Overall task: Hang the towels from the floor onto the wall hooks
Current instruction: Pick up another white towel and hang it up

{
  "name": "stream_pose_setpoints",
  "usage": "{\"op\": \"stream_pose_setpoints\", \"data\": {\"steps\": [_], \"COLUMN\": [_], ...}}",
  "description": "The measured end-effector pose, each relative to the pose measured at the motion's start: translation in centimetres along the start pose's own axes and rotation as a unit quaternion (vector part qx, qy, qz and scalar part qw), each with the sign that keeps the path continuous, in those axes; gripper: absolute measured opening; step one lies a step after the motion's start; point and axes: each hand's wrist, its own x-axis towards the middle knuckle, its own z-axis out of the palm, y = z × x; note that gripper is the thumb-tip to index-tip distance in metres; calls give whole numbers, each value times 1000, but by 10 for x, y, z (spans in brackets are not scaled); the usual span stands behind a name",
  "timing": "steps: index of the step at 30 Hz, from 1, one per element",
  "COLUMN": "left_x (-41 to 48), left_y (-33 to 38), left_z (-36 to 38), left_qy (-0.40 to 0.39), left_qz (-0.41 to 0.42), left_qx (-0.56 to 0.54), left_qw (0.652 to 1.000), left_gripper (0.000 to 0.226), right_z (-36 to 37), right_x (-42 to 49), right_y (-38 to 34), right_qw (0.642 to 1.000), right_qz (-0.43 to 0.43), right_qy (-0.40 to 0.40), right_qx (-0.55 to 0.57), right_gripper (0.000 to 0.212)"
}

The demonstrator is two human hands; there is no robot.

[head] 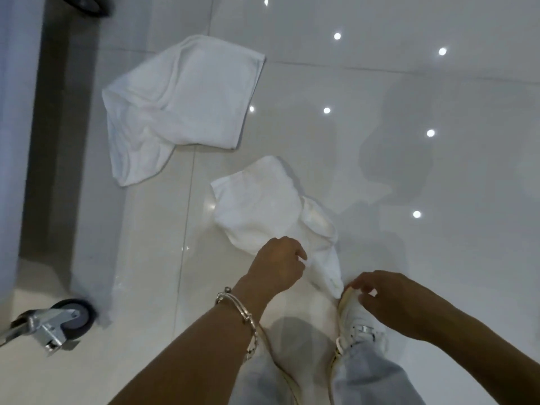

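Down at lower centre, pinching the near towel (pixel 263 209) by its tail in the curled fingers of the left hand (pixel 279 266) to lift it off the floor (pixel 438 171), right hand (pixel 391 302) loosely bent beside the tip, gripping nothing, seemingly ready to help; far towel (pixel 181 103) lying crumpled upper left.

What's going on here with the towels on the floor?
A person is bent over a glossy floor, picking up towels. The left hand grips the near towel at its bunched end. The right hand is right by that towel's tip, above a shoe; whether it has hold is unclear. The far towel lies untouched beyond. Neither is hung yet, and no hooks are in view.
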Motion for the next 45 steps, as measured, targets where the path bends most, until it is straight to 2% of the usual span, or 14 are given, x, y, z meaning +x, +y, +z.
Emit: {"op": "stream_pose_setpoints", "data": {"steps": [4,9,13,17,19,21,24,27,32,36,38,41,43,45], "left_x": [-70,-167,-250,-376,-452,-528,-627,-707,-803,-859,-879,-900,-909,-915], "left_y": [11,51,104,172,205,232,263,285,295,289,280,258,240,219], "left_z": [-43,-121,-205,-299,-342,-378,-420,-451,-486,-502,-507,-513,-516,-518], "left_qy": [-64,-22,31,62,68,79,128,155,192,201,204,218,245,265], "left_qz": [28,31,74,162,221,284,363,431,500,532,541,541,529,510], "left_qx": [-35,-139,-187,-211,-231,-256,-285,-315,-344,-344,-353,-365,-371,-384], "left_qw": [997,990,979,962,945,921,877,831,772,747,736,726,723,722], "left_gripper": [18,8,20,26,25,29,29,17,21,23,23,21,19,23], "right_z": [-13,-54,-108,-161,-175,-184,-183,-184,-220,-258,-260,-242,-227,-216], "right_x": [-35,-112,-192,-300,-353,-402,-467,-511,-582,-629,-650,-661,-662,-667], "right_y": [-27,-86,-135,-179,-194,-207,-222,-241,-293,-341,-367,-400,-418,-435], "right_qw": [1000,999,992,977,969,956,936,914,843,800,791,805,819,817], "right_qz": [-13,-31,-52,-62,-58,-36,-17,-63,-183,-255,-299,-343,-368,-387], "right_qy": [7,37,105,177,189,182,125,130,200,206,177,121,87,73], "right_qx": [-16,7,40,105,147,227,330,380,465,502,504,469,432,421], "right_gripper": [29,43,50,43,48,58,69,79,78,80,76,67,54,38]}}
